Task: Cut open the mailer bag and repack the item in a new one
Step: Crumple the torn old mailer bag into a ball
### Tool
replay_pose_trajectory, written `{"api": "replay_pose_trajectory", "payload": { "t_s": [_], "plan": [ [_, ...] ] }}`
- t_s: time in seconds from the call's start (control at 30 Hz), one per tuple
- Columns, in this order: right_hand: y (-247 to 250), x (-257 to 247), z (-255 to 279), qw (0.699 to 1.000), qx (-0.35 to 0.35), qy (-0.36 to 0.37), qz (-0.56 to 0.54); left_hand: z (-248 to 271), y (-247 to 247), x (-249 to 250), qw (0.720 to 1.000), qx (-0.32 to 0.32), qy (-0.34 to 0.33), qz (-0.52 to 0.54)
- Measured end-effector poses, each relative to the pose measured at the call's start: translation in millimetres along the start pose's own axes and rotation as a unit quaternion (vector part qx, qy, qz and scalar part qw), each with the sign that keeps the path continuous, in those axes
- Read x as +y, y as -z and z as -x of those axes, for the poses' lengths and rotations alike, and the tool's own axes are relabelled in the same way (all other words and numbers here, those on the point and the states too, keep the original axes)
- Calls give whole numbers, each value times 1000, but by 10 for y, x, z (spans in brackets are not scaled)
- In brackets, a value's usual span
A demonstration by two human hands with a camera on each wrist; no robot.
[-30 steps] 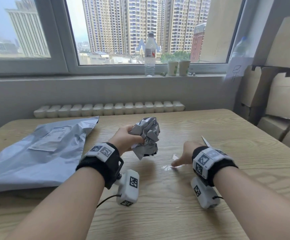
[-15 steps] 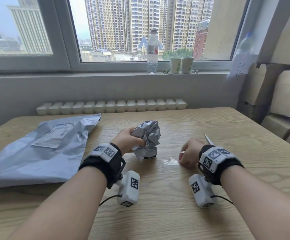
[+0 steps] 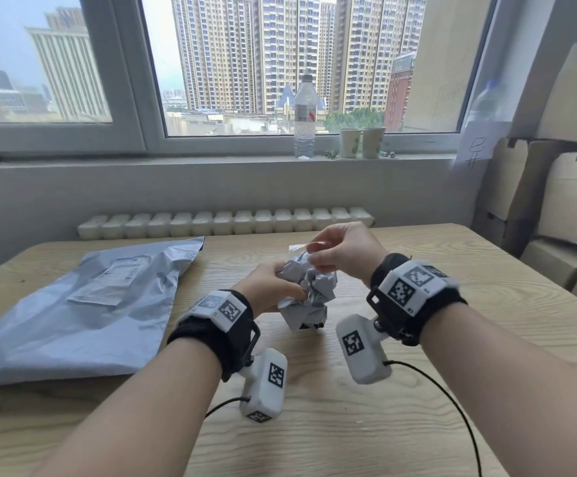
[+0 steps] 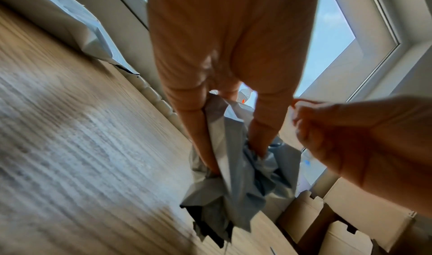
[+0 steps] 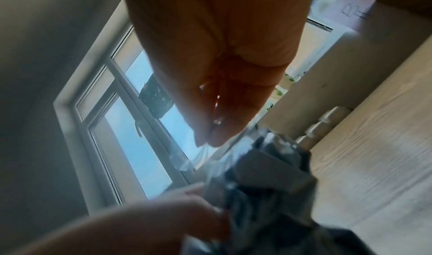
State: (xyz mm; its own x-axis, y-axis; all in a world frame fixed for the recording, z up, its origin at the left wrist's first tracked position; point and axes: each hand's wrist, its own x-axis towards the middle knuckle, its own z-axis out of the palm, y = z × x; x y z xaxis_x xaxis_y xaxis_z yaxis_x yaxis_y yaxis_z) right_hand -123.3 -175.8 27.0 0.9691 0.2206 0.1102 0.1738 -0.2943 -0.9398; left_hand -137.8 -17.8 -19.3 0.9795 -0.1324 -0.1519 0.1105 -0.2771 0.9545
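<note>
A crumpled grey mailer bag (image 3: pixel 309 292) is held just above the middle of the wooden table (image 3: pixel 418 425); my left hand (image 3: pixel 273 290) grips its left side, fingers pressed into the folds (image 4: pixel 233 166). My right hand (image 3: pixel 332 251) hovers right above the wad and pinches a small clear plastic strip (image 3: pixel 297 247), which shows blurred at its fingertips in the right wrist view (image 5: pixel 187 159). A flat grey mailer bag (image 3: pixel 73 311) with a shipping label lies on the table's left part. What is inside it stays hidden.
Stacked cardboard boxes (image 3: pixel 562 201) stand at the right of the table. On the windowsill are a water bottle (image 3: pixel 304 115) and two paper cups (image 3: pixel 361 142). A white radiator (image 3: pixel 225 223) runs behind the table's far edge.
My right hand picked the clear strip off the table and rose leftward to just above the crumpled bag. The left hand kept hold of the wad.
</note>
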Motion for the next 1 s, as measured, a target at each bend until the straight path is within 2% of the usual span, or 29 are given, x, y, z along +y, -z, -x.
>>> {"api": "replay_pose_trajectory", "payload": {
  "t_s": [0.1,0.27,0.3,0.4,0.57,0.67,0.77,0.9,1.0],
  "plan": [
    [-15,117,-40,991,48,-2,122,46,4,54,998,-55,-6,25],
    [-34,184,12,983,46,10,175,61,47,49,990,-120,-1,68],
    [-40,187,24,980,44,18,193,47,36,52,990,-116,6,74],
    [-60,187,68,969,45,46,238,7,-20,70,996,-47,33,69],
    [-54,165,101,957,38,76,279,4,-44,27,1000,7,12,10],
    [-49,179,96,973,3,44,225,10,-31,3,1000,19,19,4],
    [0,181,93,995,-9,22,98,23,7,3,999,32,26,27],
    [99,129,109,996,65,24,-64,37,40,2,997,49,34,56],
    [124,140,120,994,100,36,-37,48,8,18,996,51,33,65]
  ]
}}
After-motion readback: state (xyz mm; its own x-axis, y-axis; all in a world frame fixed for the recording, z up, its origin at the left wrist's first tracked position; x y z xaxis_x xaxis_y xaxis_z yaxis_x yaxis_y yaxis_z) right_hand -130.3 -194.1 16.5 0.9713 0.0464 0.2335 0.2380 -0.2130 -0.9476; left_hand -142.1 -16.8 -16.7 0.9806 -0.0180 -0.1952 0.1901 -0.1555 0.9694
